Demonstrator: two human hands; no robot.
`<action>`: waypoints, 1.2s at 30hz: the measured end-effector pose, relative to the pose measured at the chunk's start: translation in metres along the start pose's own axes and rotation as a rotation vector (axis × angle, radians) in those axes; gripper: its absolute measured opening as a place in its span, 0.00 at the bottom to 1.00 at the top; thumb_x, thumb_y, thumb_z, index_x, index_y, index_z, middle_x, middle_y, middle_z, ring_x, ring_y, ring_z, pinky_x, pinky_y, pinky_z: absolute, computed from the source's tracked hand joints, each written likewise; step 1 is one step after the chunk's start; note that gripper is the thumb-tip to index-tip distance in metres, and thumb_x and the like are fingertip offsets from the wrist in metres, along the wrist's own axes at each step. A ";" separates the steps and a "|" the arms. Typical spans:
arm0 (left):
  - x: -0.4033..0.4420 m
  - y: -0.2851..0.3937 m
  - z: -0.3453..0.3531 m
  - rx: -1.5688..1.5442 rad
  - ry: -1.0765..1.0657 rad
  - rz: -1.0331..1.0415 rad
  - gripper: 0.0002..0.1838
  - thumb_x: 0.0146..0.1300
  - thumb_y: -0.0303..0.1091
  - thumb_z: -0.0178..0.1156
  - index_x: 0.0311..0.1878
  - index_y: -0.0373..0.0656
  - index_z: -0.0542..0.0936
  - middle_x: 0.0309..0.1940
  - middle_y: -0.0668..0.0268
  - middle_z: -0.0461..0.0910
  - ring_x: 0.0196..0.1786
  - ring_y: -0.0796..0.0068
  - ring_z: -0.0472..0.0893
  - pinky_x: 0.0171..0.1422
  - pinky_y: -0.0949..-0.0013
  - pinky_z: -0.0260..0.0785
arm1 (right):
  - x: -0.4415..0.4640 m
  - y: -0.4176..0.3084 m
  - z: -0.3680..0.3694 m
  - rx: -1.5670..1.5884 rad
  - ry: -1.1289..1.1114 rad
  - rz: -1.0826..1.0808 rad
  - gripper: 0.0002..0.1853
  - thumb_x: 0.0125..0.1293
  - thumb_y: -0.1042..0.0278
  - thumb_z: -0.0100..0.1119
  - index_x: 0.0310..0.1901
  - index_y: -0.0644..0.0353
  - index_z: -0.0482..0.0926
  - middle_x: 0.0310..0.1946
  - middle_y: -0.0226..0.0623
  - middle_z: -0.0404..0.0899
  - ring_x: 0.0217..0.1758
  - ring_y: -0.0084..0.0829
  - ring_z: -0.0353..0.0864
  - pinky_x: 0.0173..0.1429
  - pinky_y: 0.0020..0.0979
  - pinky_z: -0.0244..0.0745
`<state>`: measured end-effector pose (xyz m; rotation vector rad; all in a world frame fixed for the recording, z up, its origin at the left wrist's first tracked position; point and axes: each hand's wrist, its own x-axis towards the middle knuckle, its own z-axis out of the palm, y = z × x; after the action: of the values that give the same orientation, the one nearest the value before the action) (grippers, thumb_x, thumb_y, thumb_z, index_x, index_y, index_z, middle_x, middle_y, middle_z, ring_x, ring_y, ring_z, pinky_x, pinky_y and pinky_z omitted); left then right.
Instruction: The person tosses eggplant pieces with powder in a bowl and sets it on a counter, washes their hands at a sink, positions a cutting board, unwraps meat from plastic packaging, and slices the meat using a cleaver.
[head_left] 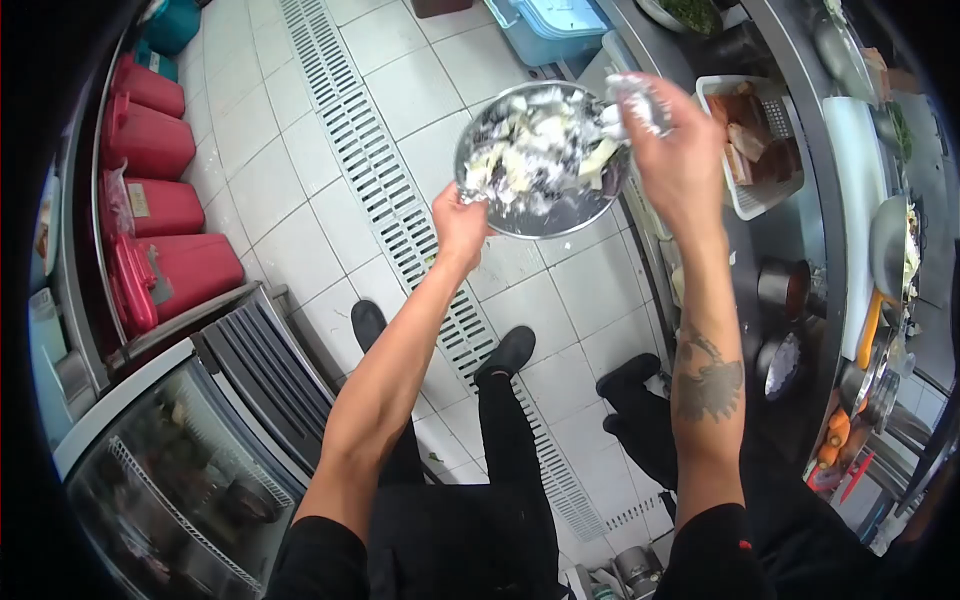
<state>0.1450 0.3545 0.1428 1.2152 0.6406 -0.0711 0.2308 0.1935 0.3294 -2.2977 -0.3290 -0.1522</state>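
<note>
Over the tiled floor hangs a wide metal bowl (pixel 560 222), its near left rim gripped by my left hand (pixel 462 228). Pale cut pieces (pixel 530 150), with some darker purple bits, lie in it under patches of white powder. My right hand (pixel 675 135) is at the bowl's right edge, fingers curled round something greyish and coated in white powder (pixel 640 105). Whether that is a small container or a handful of pieces I cannot make out.
On the right, a steel counter carries a white basket (pixel 745 205) with orange-brown pieces, metal pots (pixel 783 283) and a white board (pixel 845 200). Red bins (pixel 190 270) and a glass-topped unit (pixel 180 480) stand left. A co-worker's dark shoe (pixel 630 372) is close by.
</note>
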 end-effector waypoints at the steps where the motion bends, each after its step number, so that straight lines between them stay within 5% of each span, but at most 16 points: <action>1: -0.001 0.002 0.005 0.002 -0.002 0.009 0.16 0.60 0.16 0.47 0.51 0.34 0.73 0.39 0.56 0.81 0.34 0.64 0.85 0.26 0.65 0.83 | -0.001 0.007 0.004 -0.072 0.016 -0.122 0.13 0.60 0.72 0.61 0.46 0.63 0.82 0.43 0.52 0.83 0.46 0.52 0.82 0.53 0.40 0.77; 5: -0.008 -0.001 0.025 -0.005 0.051 -0.186 0.17 0.59 0.14 0.44 0.51 0.31 0.72 0.41 0.53 0.81 0.34 0.61 0.85 0.27 0.61 0.84 | -0.002 0.043 0.013 -0.316 -0.382 0.069 0.14 0.56 0.75 0.60 0.45 0.67 0.81 0.38 0.58 0.81 0.49 0.54 0.80 0.56 0.45 0.74; 9: -0.017 -0.005 0.029 -0.011 0.012 -0.200 0.12 0.59 0.15 0.46 0.44 0.32 0.75 0.36 0.56 0.80 0.31 0.63 0.85 0.25 0.64 0.85 | -0.011 0.046 -0.011 -0.237 -0.172 0.135 0.13 0.56 0.75 0.61 0.44 0.65 0.82 0.37 0.57 0.81 0.46 0.54 0.82 0.52 0.45 0.74; 13: -0.012 -0.012 0.039 -0.049 -0.083 -0.053 0.16 0.60 0.15 0.46 0.51 0.34 0.73 0.40 0.54 0.81 0.35 0.63 0.85 0.27 0.65 0.84 | -0.016 0.032 -0.040 -0.026 0.224 -0.098 0.12 0.56 0.76 0.62 0.43 0.65 0.83 0.37 0.49 0.83 0.42 0.50 0.83 0.51 0.40 0.77; 15: -0.004 -0.023 0.043 0.030 -0.124 0.012 0.16 0.60 0.15 0.45 0.51 0.34 0.73 0.39 0.55 0.81 0.34 0.63 0.85 0.28 0.63 0.85 | -0.019 0.038 -0.043 -0.007 0.219 -0.077 0.13 0.57 0.77 0.62 0.44 0.65 0.83 0.41 0.51 0.82 0.44 0.49 0.83 0.52 0.39 0.77; 18: -0.012 -0.022 0.071 0.092 -0.071 -0.123 0.14 0.59 0.14 0.46 0.47 0.33 0.74 0.39 0.56 0.81 0.30 0.66 0.84 0.25 0.63 0.85 | -0.028 0.075 -0.031 -0.371 -0.198 -0.017 0.17 0.54 0.77 0.63 0.48 0.65 0.81 0.51 0.57 0.76 0.49 0.55 0.79 0.56 0.44 0.76; 21: -0.029 -0.023 0.084 -0.001 -0.080 -0.188 0.14 0.59 0.15 0.46 0.47 0.33 0.75 0.40 0.55 0.82 0.31 0.65 0.85 0.25 0.63 0.85 | -0.035 0.095 -0.042 -0.232 -0.057 0.017 0.17 0.53 0.74 0.65 0.46 0.64 0.82 0.44 0.55 0.81 0.49 0.55 0.79 0.54 0.44 0.76; 23: -0.033 -0.036 0.084 0.016 -0.080 -0.198 0.15 0.59 0.14 0.46 0.48 0.32 0.75 0.41 0.54 0.82 0.33 0.64 0.85 0.26 0.63 0.85 | -0.041 0.102 -0.058 -0.131 0.035 0.191 0.15 0.54 0.71 0.67 0.45 0.62 0.83 0.40 0.53 0.83 0.46 0.52 0.82 0.51 0.41 0.76; 25: -0.034 -0.032 0.090 -0.029 -0.210 -0.092 0.17 0.60 0.15 0.47 0.52 0.33 0.73 0.42 0.53 0.82 0.35 0.62 0.86 0.28 0.62 0.85 | -0.045 0.098 -0.079 0.064 0.106 0.288 0.14 0.58 0.67 0.68 0.44 0.63 0.84 0.36 0.42 0.86 0.36 0.29 0.84 0.45 0.29 0.76; 27: -0.034 -0.037 0.094 -0.059 -0.237 -0.057 0.16 0.61 0.16 0.47 0.52 0.33 0.74 0.42 0.54 0.82 0.35 0.62 0.85 0.28 0.62 0.85 | -0.052 0.090 -0.098 0.263 0.220 0.242 0.13 0.60 0.66 0.68 0.43 0.65 0.84 0.33 0.34 0.85 0.35 0.20 0.80 0.44 0.25 0.74; 30: -0.031 -0.043 0.106 0.045 -0.199 0.007 0.15 0.60 0.16 0.47 0.50 0.33 0.75 0.41 0.54 0.82 0.35 0.63 0.85 0.29 0.61 0.85 | -0.067 0.097 -0.117 0.265 0.239 0.314 0.13 0.60 0.67 0.68 0.43 0.66 0.83 0.33 0.30 0.85 0.36 0.18 0.79 0.43 0.23 0.74; 36: -0.050 -0.043 0.112 0.035 -0.111 -0.239 0.20 0.58 0.13 0.42 0.53 0.33 0.70 0.43 0.50 0.80 0.35 0.57 0.86 0.30 0.59 0.86 | -0.111 0.128 -0.129 0.536 0.271 0.639 0.10 0.60 0.74 0.68 0.42 0.68 0.83 0.32 0.31 0.84 0.33 0.18 0.79 0.39 0.22 0.72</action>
<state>0.1340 0.2251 0.1532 1.1556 0.6873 -0.3489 0.1595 -0.0057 0.3038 -1.7191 0.4563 -0.0391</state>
